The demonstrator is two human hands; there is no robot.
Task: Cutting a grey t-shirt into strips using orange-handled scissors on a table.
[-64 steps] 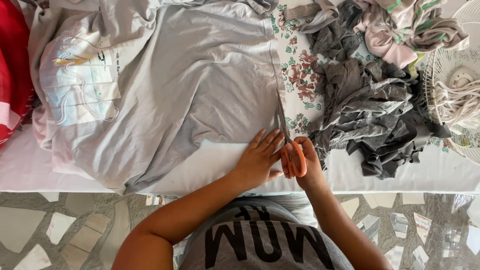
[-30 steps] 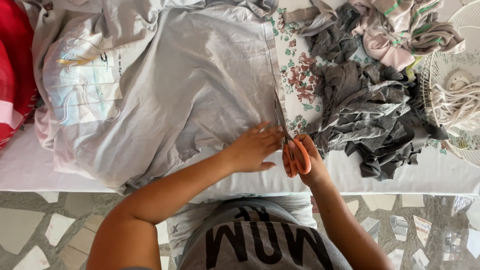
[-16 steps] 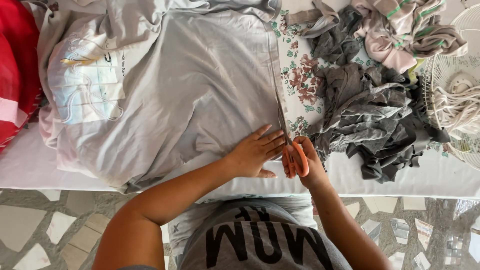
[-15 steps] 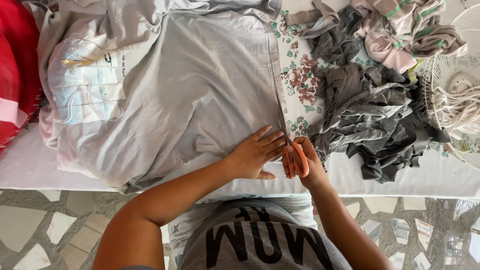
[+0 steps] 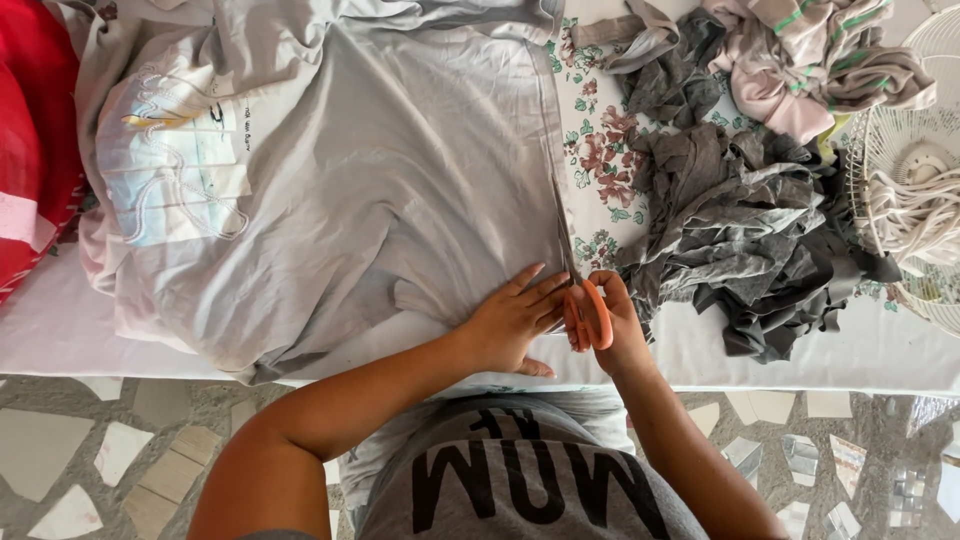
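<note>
Grey T-shirt (image 5: 330,170) lies spread flat across the left and middle of the surface (image 5: 850,350), its lower hem close to the near edge. Its right side edge runs straight from the far edge down toward the hands.

Right hand (image 5: 615,320) sits at the near edge, grip closed through the orange handles of the scissors (image 5: 583,300). Blades point away from the body, along the shirt's right side edge; blade tips are too thin to tell open from shut. Wrist is straight, forearm coming up from the lower right.

Left hand (image 5: 510,325) lies palm-down on the shirt just left of the scissors, fingers spread and extended, gripping nothing, pressing the cloth flat. Its fingertips touch or nearly touch the scissor handles. Forearm crosses the near edge from the lower left.

Open room: a floral cloth strip (image 5: 600,150) lies bare between the shirt's edge and the pile of grey fabric scraps (image 5: 750,230) on the right. A white wire fan guard (image 5: 910,190) occupies the right edge. Red fabric (image 5: 30,150) borders the left edge.
</note>
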